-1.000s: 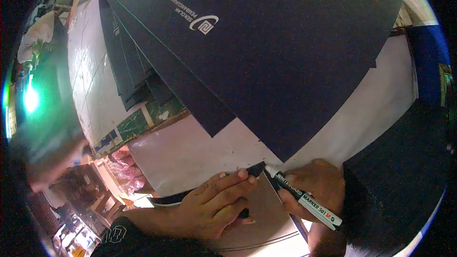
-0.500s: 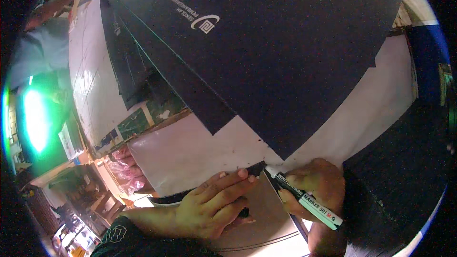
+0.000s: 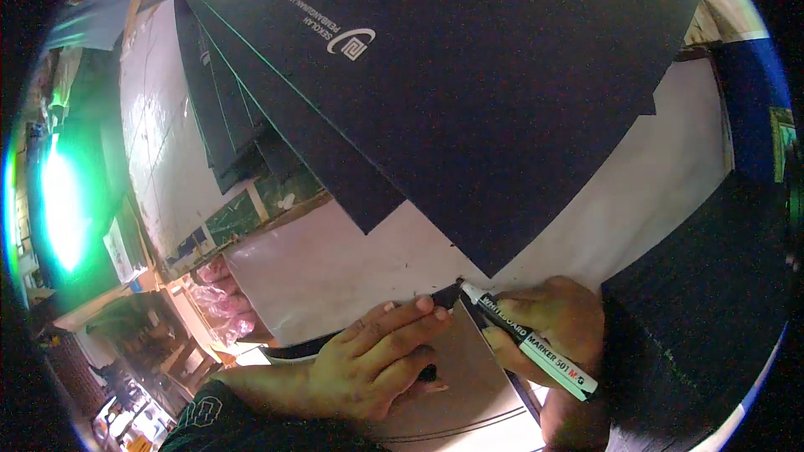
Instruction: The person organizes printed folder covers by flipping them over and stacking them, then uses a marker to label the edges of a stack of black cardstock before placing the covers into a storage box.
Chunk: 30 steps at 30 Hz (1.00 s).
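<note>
A brown board template (image 3: pixel 473 393) lies over a dark cloth piece (image 3: pixel 306 346), whose edge shows as a strip along the template's far side. My left hand (image 3: pixel 368 360) presses flat on the template, fingers stretched out, fingertips by its far edge. A small black knob-like thing shows under that hand's thumb side; its kind is unclear. Gripped in my right hand (image 3: pixel 561 318) is a white-and-black marker pen (image 3: pixel 544 354), slanting down to the right. Its tip points at the dark cloth by the template's far corner; whether it touches is too small to tell.
Large dark cloth panels (image 3: pixel 502 100) with a pale printed emblem overlap across the white table top (image 3: pixel 318 259). Another dark cloth (image 3: pixel 703 310) lies at the right. At the left are pink plastic-wrapped bundles (image 3: pixel 222 305) and a bright green-white light (image 3: pixel 63 201).
The marker's tip has shifted slightly left and away from me, along the template's corner. My left hand holds its place on the template. The whole view has shifted a little.
</note>
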Available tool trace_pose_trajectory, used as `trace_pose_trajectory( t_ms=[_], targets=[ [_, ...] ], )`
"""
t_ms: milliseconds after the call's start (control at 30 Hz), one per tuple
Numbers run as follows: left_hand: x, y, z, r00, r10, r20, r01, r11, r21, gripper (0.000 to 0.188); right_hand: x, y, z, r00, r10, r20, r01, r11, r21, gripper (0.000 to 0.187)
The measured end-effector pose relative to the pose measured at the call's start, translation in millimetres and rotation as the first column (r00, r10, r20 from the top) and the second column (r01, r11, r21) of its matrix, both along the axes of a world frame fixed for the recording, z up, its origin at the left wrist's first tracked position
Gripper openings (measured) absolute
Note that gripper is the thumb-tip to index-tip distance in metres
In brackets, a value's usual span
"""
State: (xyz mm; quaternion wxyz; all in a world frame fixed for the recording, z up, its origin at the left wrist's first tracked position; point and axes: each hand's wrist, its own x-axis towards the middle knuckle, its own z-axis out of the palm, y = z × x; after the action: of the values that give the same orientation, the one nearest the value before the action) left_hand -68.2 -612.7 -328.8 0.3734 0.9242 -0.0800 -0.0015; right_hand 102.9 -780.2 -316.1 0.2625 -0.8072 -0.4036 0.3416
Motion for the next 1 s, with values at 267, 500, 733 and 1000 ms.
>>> trace_pose_trajectory(
  t_ms=[267, 500, 733, 1000],
  targets=[
    [-3.8, -1.6, -3.0, 1.000, 0.013, -0.014, -0.012, 1.000, 0.010, 0.035, -2.7, -6.8, -12.8, 1.000, 0.008, 0.008, -0.008, 0.998, 0.056, 0.021],
    [-2.4, -2.1, -2.2, 1.000, 0.002, -0.024, -0.002, 1.000, -0.013, 0.037, -3.7, -7.3, -6.5, 0.995, 0.077, 0.067, -0.078, 0.997, 0.019, 0.021],
    [-1.5, -1.5, -0.6, 1.000, 0.006, -0.007, -0.006, 1.000, 0.006, 0.036, -4.0, -3.5, -4.6, 1.000, 0.005, 0.009, -0.006, 0.997, 0.076, 0.020],
    [-0.1, -1.9, -1.2, 1.000, 0.005, -0.019, -0.005, 1.000, 0.000, 0.035, -3.1, -5.1, -6.9, 0.999, 0.021, 0.050, -0.022, 0.999, 0.027, 0.016]
  ],
)
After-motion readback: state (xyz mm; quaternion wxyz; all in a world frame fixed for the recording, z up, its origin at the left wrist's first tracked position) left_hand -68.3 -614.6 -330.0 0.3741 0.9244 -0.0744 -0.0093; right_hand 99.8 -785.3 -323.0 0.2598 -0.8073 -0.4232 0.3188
